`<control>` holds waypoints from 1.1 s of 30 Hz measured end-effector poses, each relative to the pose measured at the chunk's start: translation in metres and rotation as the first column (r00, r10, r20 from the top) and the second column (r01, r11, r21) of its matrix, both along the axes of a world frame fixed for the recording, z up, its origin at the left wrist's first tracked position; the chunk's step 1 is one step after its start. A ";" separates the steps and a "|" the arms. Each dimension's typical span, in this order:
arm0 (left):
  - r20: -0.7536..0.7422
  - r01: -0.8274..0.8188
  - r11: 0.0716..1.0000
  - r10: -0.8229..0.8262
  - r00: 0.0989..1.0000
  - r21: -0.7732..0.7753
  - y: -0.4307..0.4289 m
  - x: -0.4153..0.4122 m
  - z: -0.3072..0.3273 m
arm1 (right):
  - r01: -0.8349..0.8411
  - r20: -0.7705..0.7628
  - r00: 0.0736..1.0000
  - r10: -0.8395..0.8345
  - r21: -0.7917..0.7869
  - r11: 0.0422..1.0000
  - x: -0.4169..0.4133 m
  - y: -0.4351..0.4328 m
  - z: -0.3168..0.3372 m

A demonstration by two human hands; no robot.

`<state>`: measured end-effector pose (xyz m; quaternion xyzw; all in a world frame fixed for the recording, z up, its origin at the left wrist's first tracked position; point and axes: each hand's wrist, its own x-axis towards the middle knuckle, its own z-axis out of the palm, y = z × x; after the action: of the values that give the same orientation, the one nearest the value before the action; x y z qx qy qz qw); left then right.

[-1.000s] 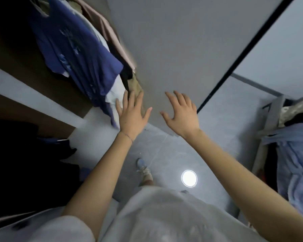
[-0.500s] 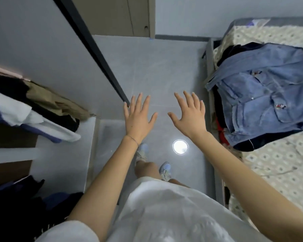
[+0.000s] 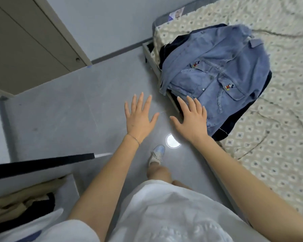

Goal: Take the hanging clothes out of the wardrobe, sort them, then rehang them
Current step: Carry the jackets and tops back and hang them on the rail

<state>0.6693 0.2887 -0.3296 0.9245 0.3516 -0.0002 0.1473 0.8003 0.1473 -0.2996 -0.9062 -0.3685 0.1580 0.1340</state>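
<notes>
Nearer the denim jacket now, left hand and right hand splay.

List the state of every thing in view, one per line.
Left hand: open, fingers spread, empty.
Right hand: open, fingers spread, empty.
Denim jacket: spread on the bed, over dark clothes.
Tan garment: crumpled, beside a black garment.

Both hands are out in front of me, fingers spread, holding nothing. My left hand hovers over the grey floor. My right hand is at the edge of the bed, in front of the denim jacket that lies on dark clothes; whether it touches, I can't tell. Tan and black garments show at lower left.
</notes>
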 end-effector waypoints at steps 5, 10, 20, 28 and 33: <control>0.018 0.190 0.982 -0.190 0.982 0.013 0.032 0.080 0.009 | 0.188 -0.023 0.982 -0.187 0.008 0.982 0.049 0.010 0.001; 0.018 0.325 0.946 -0.325 0.945 0.018 0.042 0.146 0.001 | 0.366 -0.044 0.930 -0.365 0.014 0.930 0.092 0.000 -0.001; 0.013 0.487 0.873 -0.487 0.873 -0.013 0.040 0.282 -0.027 | 0.536 -0.102 0.836 -0.539 -0.056 0.842 0.202 -0.020 -0.032; -0.074 0.518 0.853 -0.521 0.850 -0.057 0.042 0.405 -0.048 | 0.566 -0.174 0.802 -0.571 -0.083 0.820 0.310 -0.009 -0.055; -0.134 0.539 0.838 -0.545 0.828 -0.078 0.056 0.472 -0.070 | 0.597 -0.192 0.772 -0.606 -0.106 0.795 0.371 0.006 -0.073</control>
<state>1.1412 0.3444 -0.4001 0.9806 0.0849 -0.1180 0.1311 1.1713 0.1534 -0.3728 -0.9561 -0.0397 0.2114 0.1989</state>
